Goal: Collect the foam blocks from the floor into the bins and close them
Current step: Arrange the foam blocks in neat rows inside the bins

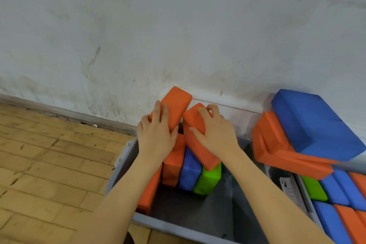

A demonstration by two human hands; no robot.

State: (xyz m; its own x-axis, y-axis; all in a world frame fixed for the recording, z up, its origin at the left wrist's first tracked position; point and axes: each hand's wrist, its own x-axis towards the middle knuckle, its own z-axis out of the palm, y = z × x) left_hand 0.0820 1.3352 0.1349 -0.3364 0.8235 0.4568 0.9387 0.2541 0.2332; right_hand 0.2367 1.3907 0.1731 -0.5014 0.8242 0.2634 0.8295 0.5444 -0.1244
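Foam blocks are filling the grey bin [126, 156] by the wall: orange, blue [189, 170] and green [208, 180] ones are standing at its far end. The left hand [156, 134] is grasping one orange block [174, 105] and the right hand [213, 130] is clutching another [198, 144], both above the far edge. A second bin [305, 190] on the right is sitting heaped with blocks.

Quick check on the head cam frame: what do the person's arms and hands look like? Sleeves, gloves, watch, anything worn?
Both arms are bare from the bottom edge of the frame up to the wrists, with no sleeve in view. The left hand and the right hand are bare too: no gloves, and no rings, watch, bracelet or markings visible. The frame is slightly blurred, so fine details could be missed.
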